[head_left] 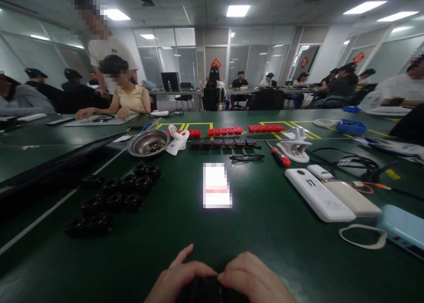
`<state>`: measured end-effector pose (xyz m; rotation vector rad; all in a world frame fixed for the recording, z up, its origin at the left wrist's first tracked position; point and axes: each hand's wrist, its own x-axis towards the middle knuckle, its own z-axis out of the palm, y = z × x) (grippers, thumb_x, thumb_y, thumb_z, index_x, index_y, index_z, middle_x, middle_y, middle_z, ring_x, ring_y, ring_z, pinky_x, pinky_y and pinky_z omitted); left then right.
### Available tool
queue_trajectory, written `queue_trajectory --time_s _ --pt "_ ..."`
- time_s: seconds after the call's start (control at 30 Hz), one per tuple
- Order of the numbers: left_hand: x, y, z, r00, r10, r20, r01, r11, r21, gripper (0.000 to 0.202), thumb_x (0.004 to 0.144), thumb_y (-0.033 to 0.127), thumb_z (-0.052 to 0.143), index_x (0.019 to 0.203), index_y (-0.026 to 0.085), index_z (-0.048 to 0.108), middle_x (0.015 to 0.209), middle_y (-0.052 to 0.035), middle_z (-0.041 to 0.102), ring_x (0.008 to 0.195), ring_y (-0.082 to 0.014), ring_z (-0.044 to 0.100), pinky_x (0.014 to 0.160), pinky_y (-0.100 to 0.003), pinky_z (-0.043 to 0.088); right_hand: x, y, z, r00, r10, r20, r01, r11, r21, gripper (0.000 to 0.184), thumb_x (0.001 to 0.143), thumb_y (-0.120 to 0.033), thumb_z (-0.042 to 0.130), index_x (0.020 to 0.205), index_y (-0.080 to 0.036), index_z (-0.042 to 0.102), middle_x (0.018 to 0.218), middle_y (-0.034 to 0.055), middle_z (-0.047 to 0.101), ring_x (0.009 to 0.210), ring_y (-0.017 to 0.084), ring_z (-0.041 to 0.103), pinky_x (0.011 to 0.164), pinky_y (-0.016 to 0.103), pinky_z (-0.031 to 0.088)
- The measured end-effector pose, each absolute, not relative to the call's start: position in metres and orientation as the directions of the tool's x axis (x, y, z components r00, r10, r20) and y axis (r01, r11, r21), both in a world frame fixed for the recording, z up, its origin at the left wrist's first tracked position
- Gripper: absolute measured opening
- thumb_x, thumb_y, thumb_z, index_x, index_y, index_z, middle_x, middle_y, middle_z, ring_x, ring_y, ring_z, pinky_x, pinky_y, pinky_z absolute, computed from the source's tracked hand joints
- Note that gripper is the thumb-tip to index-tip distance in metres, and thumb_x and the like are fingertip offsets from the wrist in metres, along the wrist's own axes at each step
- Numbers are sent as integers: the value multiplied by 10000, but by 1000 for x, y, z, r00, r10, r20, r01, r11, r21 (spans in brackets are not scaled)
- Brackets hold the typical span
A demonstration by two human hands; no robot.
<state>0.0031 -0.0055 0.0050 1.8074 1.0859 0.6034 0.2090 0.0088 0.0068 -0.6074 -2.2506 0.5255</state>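
At the bottom edge, my left hand [180, 276] and my right hand [253, 278] are closed together around a dark black part [207, 289]. Both thumbs come close to each other at its top, and the left index finger sticks out. Most of the part is hidden by the hands and cut off by the frame edge, so its exact kind is unclear. Left of the hands, several black round parts with central holes [115, 201] stand in loose rows. A bright rectangle, blurred out by large pixels [216, 186], lies straight ahead of the hands.
Farther off are a metal bowl with small pieces [149, 135], red trays [225, 130], a black strip of blocks [225, 143], glasses [247, 157] and a red-black screwdriver [281, 156]. White power bank [319, 197] and cables lie right. Co-workers sit beyond.
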Motion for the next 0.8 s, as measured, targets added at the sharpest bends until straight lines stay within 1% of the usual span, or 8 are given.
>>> queue_trajectory --time_s 0.1,0.17,0.3,0.37,0.47,0.53,0.7,0.8 --pt "2 -3 4 505 861 -66 443 -192 876 410 635 508 589 942 237 615 837 1 694 808 -202 640 1056 -504 119 209 10 7 -610 647 457 303 724 -619 424 864 -545 298 940 -196 527 783 56 638 694 160 593 581 251 483" --pt "2 0 2 531 843 -89 459 -198 866 401 634 495 602 945 242 612 872 1 693 822 -203 634 1054 -509 122 211 9 7 -613 668 422 331 702 -630 437 848 -562 320 892 -192 548 786 56 635 716 166 587 597 258 481" --pt "2 3 1 577 811 -96 475 -238 847 325 693 454 585 929 233 620 906 -16 687 861 -206 620 1042 -532 133 214 6 10 -635 627 450 332 748 -574 378 876 -498 329 922 -194 549 843 62 629 778 168 573 672 276 481" --pt "3 1 2 553 830 -67 460 -237 856 345 680 467 605 924 224 619 911 -26 682 884 -216 611 1032 -548 138 214 5 12 -633 603 485 339 779 -527 363 887 -473 321 981 -195 535 850 68 625 775 171 569 671 281 485" --pt "3 -4 5 503 864 -35 417 -208 885 377 647 494 632 933 250 613 923 -10 676 905 -218 602 1031 -544 137 212 5 12 -633 577 516 362 810 -461 311 909 -409 315 1042 -202 506 838 65 626 764 172 572 647 276 492" --pt "3 -7 7 488 873 -23 401 -200 894 389 638 511 632 944 272 612 938 0 674 921 -216 596 1037 -530 135 211 5 12 -637 572 517 366 814 -451 291 912 -393 318 1047 -211 500 842 64 625 767 172 577 641 275 496" --pt "1 -5 6 481 877 -10 415 -217 883 412 643 573 582 936 287 627 983 -11 670 1000 -241 561 1026 -517 186 214 6 10 -630 654 419 363 724 -586 363 853 -497 392 1018 -201 522 902 79 614 825 183 584 693 289 500" --pt "-1 -1 -2 515 856 -37 447 -232 864 393 658 562 577 929 284 641 968 -21 676 996 -245 565 1022 -523 189 215 7 9 -634 672 383 383 703 -600 373 851 -507 383 977 -198 550 892 77 617 827 184 583 700 296 500"
